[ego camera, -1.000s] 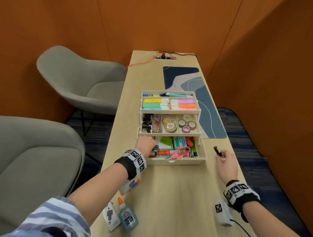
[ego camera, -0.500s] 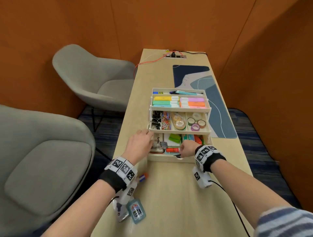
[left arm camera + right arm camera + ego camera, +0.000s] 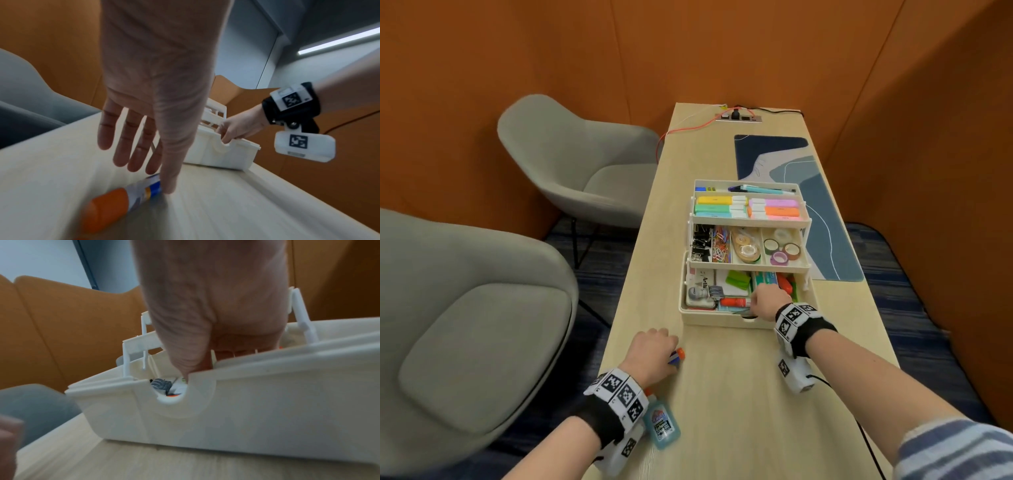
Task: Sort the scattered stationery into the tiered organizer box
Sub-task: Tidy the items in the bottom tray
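The white tiered organizer box [image 3: 722, 319] stands fanned open on the table, its three tiers full of stationery. My right hand [image 3: 765, 301] reaches down into the bottom tier near the front wall [image 3: 267, 410]. Its thumb [image 3: 185, 363] dips by the notch, and its fingers are hidden inside the box. My left hand [image 3: 654, 349] hovers over a glue stick [image 3: 677, 356] with an orange cap. In the left wrist view the fingers [image 3: 123, 138] are straight and spread, and the thumb tip touches the glue stick [image 3: 115, 206] lying on the table.
A blue liquid glue bottle [image 3: 661, 425] lies near the table's left edge by my left wrist. Behind the box lie a blue desk mat [image 3: 822, 212] and a power socket [image 3: 738, 117] with cables. Two grey chairs [image 3: 571, 164] [image 3: 465, 325] stand left of the table.
My right hand, which held a small dark item right of the box, has moved into the bottom tier. My left hand has drawn back from the box's left corner to the glue stick.
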The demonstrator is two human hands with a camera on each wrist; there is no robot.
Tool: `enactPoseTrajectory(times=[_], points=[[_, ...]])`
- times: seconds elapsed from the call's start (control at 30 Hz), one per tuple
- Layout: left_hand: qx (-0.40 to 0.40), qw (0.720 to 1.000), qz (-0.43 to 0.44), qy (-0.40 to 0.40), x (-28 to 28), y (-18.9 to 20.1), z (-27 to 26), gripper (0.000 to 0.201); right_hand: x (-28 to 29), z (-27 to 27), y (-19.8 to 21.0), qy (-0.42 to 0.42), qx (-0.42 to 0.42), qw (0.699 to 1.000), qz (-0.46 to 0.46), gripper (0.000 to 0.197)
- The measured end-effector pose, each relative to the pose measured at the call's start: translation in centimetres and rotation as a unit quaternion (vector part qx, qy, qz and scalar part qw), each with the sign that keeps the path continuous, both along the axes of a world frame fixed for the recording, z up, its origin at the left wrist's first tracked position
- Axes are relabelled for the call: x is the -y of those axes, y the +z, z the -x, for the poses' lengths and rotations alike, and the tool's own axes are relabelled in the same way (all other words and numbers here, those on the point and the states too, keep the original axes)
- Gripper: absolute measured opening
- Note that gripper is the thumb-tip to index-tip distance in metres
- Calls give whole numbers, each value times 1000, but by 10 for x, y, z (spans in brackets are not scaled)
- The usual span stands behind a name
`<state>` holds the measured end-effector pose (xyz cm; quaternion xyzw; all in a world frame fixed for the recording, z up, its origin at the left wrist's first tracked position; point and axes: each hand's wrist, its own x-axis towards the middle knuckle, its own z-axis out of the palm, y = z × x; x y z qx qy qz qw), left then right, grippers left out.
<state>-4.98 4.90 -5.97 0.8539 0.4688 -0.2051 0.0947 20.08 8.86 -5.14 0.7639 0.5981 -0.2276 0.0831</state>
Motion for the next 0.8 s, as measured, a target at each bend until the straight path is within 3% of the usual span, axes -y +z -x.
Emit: enactPoseTrajectory(times=[0.2,0.4,0.8], points=[[-39,999,13,-6,0,-7,-3,23,4,-18,6,43,40,996,-63,17],[-20,1000,19,-4,2,1,3,19,-6,-11,14,71,123,990,8,24],[131,990,-22,-41,-18,66,-28,17,-4,-26,23,188,211,958,54,23]])
